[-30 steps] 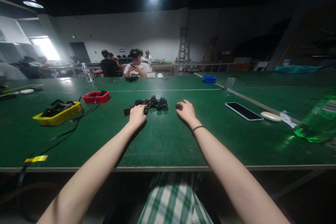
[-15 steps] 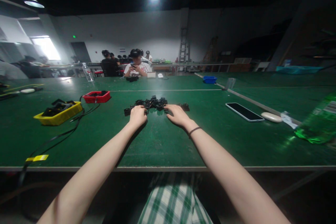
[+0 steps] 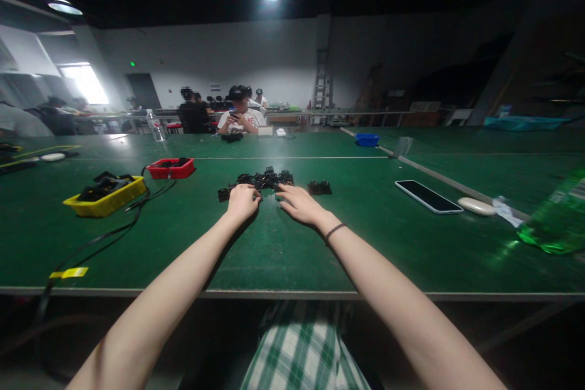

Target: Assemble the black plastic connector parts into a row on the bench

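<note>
A heap of small black parts (image 3: 267,178), too small to name, lies on the green table in front of both hands. My left hand (image 3: 244,202) is at the heap's near left edge with its fingers curled inward; what they hold, if anything, is hidden. Fingers stretched and a little apart, my right hand (image 3: 299,204) rests low at the near right edge of the heap. To the right of that hand stands a separate row of black parts (image 3: 319,187). One loose black part (image 3: 223,195) lies left of my left hand.
On the left are a yellow bin (image 3: 106,204) and a red bin (image 3: 170,169) with black items, beside a black cable (image 3: 137,210). A phone (image 3: 428,197), a white mouse-shaped object (image 3: 476,206) and a green bottle (image 3: 557,219) lie right. A person (image 3: 241,119) sits opposite.
My right hand has shifted left, closer to my left hand, and away from the row of black parts. My left hand has moved slightly right. The whole view has shifted a little.
</note>
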Action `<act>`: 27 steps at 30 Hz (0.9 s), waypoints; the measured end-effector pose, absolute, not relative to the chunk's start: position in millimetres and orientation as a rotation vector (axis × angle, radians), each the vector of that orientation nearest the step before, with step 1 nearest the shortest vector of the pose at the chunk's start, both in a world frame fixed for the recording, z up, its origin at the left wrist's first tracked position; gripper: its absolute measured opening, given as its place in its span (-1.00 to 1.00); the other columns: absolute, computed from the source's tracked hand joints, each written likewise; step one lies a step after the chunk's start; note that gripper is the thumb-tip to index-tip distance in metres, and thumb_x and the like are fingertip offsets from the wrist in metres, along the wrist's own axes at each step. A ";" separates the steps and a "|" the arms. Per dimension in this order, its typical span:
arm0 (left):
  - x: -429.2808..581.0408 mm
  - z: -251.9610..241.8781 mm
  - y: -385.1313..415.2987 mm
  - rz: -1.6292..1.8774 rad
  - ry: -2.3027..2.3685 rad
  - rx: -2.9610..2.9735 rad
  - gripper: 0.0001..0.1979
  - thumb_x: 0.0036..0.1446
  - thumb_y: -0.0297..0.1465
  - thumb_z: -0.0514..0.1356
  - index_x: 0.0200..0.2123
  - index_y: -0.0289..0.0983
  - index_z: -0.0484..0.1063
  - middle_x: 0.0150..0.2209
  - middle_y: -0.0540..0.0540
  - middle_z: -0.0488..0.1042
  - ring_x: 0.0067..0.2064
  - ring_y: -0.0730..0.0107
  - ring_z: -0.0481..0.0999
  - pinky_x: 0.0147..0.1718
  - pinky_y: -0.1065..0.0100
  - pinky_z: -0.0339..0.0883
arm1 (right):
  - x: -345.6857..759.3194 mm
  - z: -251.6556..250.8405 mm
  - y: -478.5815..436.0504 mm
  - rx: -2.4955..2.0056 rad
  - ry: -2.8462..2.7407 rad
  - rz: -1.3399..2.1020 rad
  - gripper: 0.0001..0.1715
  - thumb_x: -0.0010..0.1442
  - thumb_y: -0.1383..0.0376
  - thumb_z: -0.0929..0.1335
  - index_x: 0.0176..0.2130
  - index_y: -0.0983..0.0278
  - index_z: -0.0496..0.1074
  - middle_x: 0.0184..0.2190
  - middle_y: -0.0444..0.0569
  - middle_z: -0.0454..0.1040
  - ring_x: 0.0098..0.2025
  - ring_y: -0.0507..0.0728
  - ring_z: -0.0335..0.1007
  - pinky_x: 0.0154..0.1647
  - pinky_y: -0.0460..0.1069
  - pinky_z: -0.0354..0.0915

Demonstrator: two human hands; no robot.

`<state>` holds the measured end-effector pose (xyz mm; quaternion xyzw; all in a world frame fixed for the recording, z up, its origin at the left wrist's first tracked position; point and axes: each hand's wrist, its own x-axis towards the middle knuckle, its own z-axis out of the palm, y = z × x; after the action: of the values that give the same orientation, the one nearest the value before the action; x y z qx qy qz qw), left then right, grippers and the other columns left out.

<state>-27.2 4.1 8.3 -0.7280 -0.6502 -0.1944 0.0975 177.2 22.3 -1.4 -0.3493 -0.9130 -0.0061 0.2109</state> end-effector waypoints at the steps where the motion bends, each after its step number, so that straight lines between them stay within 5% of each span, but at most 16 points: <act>1: -26.9 8.6 3.7 -0.576 -1.929 -2.156 -0.81 0.11 -0.38 0.19 -0.28 -0.23 0.62 -0.03 -0.17 0.53 0.05 0.09 0.44 0.06 0.17 0.29 | 176.7 -1.6 22.0 -0.979 -2.543 -0.008 -0.55 0.30 0.26 0.23 0.12 0.38 0.37 0.28 0.20 0.15 0.31 0.25 0.07 0.30 0.17 0.05; 27: -25.0 4.4 7.9 -0.607 -1.988 -2.178 -0.85 0.09 -0.34 0.25 -0.27 -0.22 0.59 0.08 -0.16 0.45 0.20 0.08 0.28 0.17 0.14 0.13 | 171.8 -7.8 27.4 -1.064 -2.552 0.144 -0.46 0.33 0.14 0.18 0.21 0.32 0.24 0.33 0.20 0.00 0.36 0.25 -0.06 0.32 0.23 -0.04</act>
<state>-25.0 7.9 4.4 -0.7219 -0.6589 -0.2012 0.0654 171.8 27.4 -7.8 -0.3776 -0.9057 0.0511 0.1855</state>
